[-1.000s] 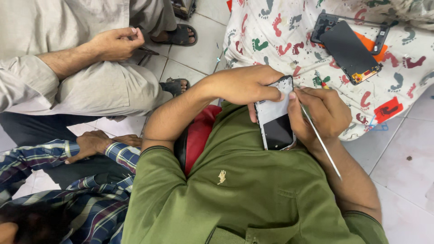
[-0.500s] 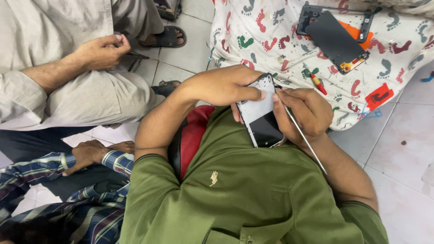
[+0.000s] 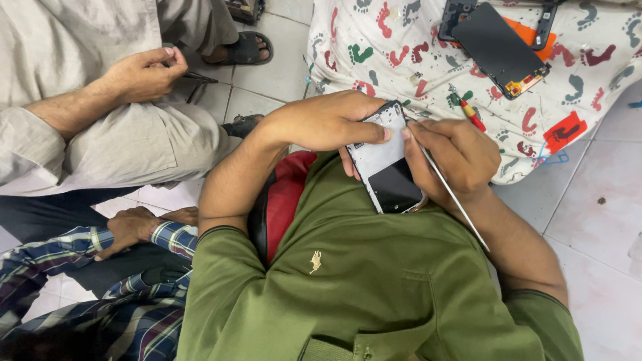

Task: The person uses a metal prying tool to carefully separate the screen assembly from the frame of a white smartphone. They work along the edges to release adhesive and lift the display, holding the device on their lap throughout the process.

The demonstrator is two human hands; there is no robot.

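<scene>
My left hand (image 3: 326, 122) grips the top of an opened phone (image 3: 384, 164) held against my green shirt. The phone's upper half is white and its lower half is a dark panel. My right hand (image 3: 458, 157) pinches a thin metal rod (image 3: 449, 195). The rod's tip touches the phone's upper right edge and its tail slants down over my forearm. Both hands touch the phone.
A white cloth with coloured footprints (image 3: 401, 53) lies ahead, carrying a dark phone screen (image 3: 498, 47), a red screwdriver (image 3: 469, 115) and an orange piece (image 3: 567, 132). A person in beige (image 3: 100, 140) sits at the left, with a hand (image 3: 144, 73) holding a small tool. A plaid-sleeved person's hand (image 3: 134, 227) rests on the floor.
The view has drifted, so phone and hands sit slightly left and higher in the picture. My grip on the phone and the rod is unchanged. The beige-clad person's hand stays closed on its tool.
</scene>
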